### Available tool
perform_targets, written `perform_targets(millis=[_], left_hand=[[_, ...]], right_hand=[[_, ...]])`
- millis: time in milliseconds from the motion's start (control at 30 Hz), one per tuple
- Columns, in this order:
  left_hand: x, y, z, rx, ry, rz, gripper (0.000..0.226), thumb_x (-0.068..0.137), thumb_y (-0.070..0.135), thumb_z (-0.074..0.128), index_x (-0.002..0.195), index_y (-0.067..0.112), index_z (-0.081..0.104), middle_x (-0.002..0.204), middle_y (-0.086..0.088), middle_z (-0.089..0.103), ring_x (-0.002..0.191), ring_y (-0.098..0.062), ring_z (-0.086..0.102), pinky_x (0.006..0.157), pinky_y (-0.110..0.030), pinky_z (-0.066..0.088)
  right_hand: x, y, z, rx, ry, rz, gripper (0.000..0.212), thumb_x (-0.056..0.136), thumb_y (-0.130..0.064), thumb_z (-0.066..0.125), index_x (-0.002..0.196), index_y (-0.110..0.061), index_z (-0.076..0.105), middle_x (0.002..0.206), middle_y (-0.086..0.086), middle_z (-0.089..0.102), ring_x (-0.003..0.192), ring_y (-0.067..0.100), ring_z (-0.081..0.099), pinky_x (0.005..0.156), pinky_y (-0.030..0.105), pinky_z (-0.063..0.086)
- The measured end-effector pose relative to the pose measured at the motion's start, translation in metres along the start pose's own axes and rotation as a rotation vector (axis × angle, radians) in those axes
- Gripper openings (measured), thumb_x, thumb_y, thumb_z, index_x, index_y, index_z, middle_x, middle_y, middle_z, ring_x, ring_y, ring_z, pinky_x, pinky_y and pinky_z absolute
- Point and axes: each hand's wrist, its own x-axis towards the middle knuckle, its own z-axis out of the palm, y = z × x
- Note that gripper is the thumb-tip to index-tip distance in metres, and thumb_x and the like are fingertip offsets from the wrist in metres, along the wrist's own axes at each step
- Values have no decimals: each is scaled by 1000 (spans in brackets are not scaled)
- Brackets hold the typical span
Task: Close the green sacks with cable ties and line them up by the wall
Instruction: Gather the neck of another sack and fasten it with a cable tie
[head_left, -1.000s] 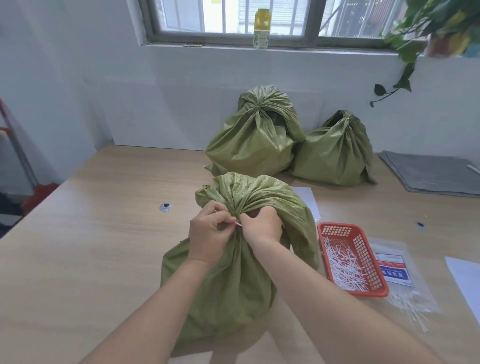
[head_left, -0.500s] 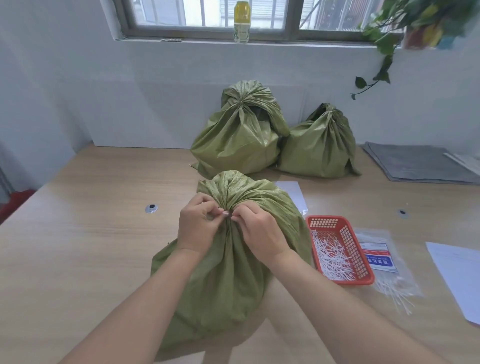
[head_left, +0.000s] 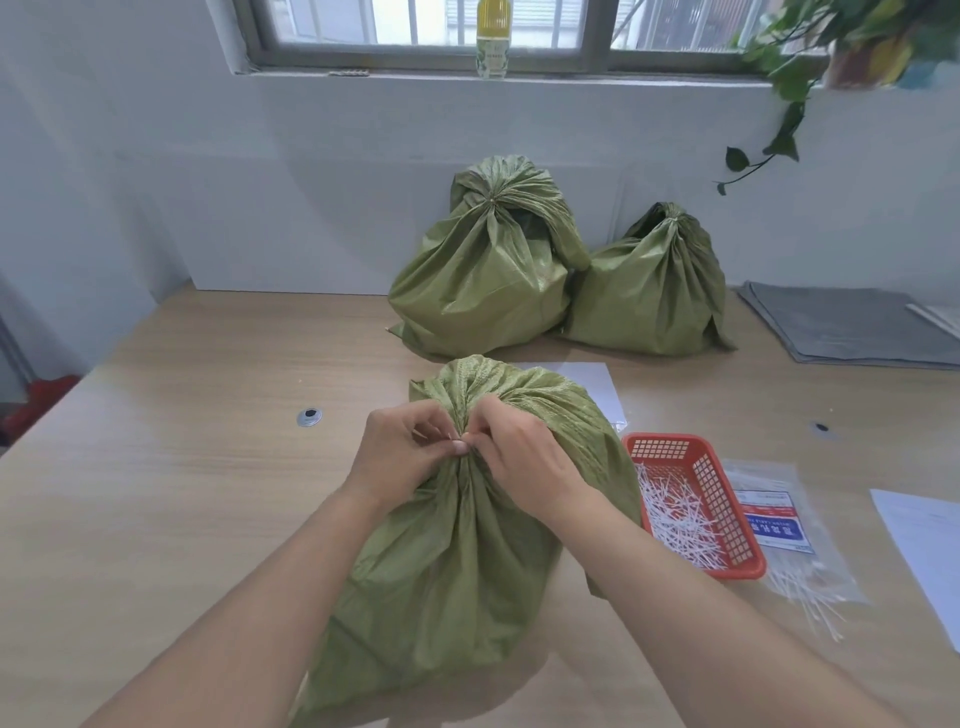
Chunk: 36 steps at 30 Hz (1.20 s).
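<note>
**Three green sacks, one under the hands**

There are three green sacks on the wooden surface (head_left: 182, 493). Two tied sacks, one taller (head_left: 483, 280) and one lower (head_left: 649, 296), stand side by side against the wall and touch each other. The third sack (head_left: 467, 545) lies near the person, in the middle of the surface.

Both hands meet at the gathered neck of the third sack. The left hand (head_left: 400, 457) has its fingers curled and pinches a thin white cable tie (head_left: 428, 432). The right hand (head_left: 524, 457) is curled too and pinches the folds of the neck; whether it also holds the tie I cannot tell.

To the right of the third sack there is one red basket (head_left: 665, 437) with many loose white ties (head_left: 680, 514), too many to count. Just beside the basket lies one clear plastic bag (head_left: 779, 525) with more ties. Its label has red and blue bands, but the writing is too small to read.

Two white paper sheets lie on the surface, one behind the third sack (head_left: 597, 384) and one at the right edge (head_left: 924, 545). One bottle (head_left: 492, 39) with yellow liquid stands on the window sill; its label is not readable.
</note>
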Motion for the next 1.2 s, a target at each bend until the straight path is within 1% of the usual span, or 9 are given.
perform_targets(millis=[133,333,467,567,667,767,867,1033,1200], left_hand=[[2,1,-3,-271,-33,-109,20,70,2,91,75,7,73,74,-16,75,68,-37,70,70,-44,58],[8,2,-8,-578,-80,-155,14,72,-16,80,83,-11,71,81,-17,73,75,-21,68,73,-27,59],[12,-3,-9,-550,-175,-112,17,77,-14,77,94,-13,75,94,-19,69,87,-23,68,79,-27,59],[16,-6,-9,-504,-234,-98,15,80,-6,80,94,-5,79,98,-15,67,92,-24,66,85,-33,58],[19,-8,-8,-419,-254,-89,9,80,6,82,89,7,82,97,-9,68,92,-23,66,88,-41,56],[21,-7,-9,-296,-255,-43,10,80,11,85,88,17,84,95,-8,70,89,-22,67,84,-38,55],[25,-3,-9,-254,-244,-43,11,80,6,85,88,14,84,91,-14,69,81,-22,67,77,-35,54],[27,1,-12,-132,-252,-66,11,83,4,82,82,15,83,87,-10,71,75,-34,65,72,-44,56],[31,6,-10,-66,-269,-78,10,83,6,82,83,16,84,87,-5,71,69,-17,63,69,-38,55]], right_hand=[[2,1,-3,196,71,101,8,91,-6,73,90,-12,68,79,-11,68,73,2,63,72,19,50],[4,8,-5,481,119,308,9,85,-2,81,90,-9,78,84,0,78,77,14,75,77,30,62],[2,12,-3,587,129,351,15,81,-1,85,89,-13,81,87,0,79,84,18,76,85,35,62],[1,11,-1,759,155,411,15,79,2,86,91,-5,81,89,8,80,84,20,75,86,38,63],[1,12,1,831,174,444,16,79,1,88,92,-2,80,89,11,79,81,15,73,82,30,61],[-1,14,1,854,186,473,16,80,2,85,94,-4,80,92,10,80,82,13,73,81,25,59],[-1,16,2,897,180,492,16,82,5,82,97,-1,79,93,6,80,85,12,74,83,23,58],[-2,19,3,918,190,485,20,81,10,81,98,0,78,95,10,80,87,15,75,85,24,58],[-1,20,3,873,192,468,20,80,10,82,97,1,79,95,11,80,88,15,75,86,25,59]])
